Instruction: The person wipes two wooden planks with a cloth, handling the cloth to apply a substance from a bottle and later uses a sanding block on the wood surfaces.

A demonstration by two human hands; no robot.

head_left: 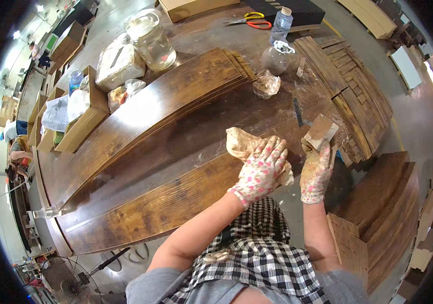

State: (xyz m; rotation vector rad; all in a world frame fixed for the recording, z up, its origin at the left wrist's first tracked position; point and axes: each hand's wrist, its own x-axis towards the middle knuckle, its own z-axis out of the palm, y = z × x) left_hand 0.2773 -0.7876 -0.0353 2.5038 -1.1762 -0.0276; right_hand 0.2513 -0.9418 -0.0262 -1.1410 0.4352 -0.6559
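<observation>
My left hand [261, 169], in a white glove with a pink pattern, presses down on a crumpled cream rag [239, 143]. The rag lies at the right end of a long dark-brown wood-grain board [150, 202] along the table's near edge. To the right, my right hand [316, 175], in a similar stained glove, grips a small flat block [321, 130] with a brown face and a pale edge. The block is held up, apart from the board. Whatever lies under the rag is hidden.
Behind the near board lies a stack of brown boards [176, 86]. More stacked pieces [348, 76] stand right. A glass jar [153, 43], round bottle [276, 60], scissors [257, 21] and crumpled wad [266, 84] sit farther back. A fan [69, 283] stands lower left; people work far left.
</observation>
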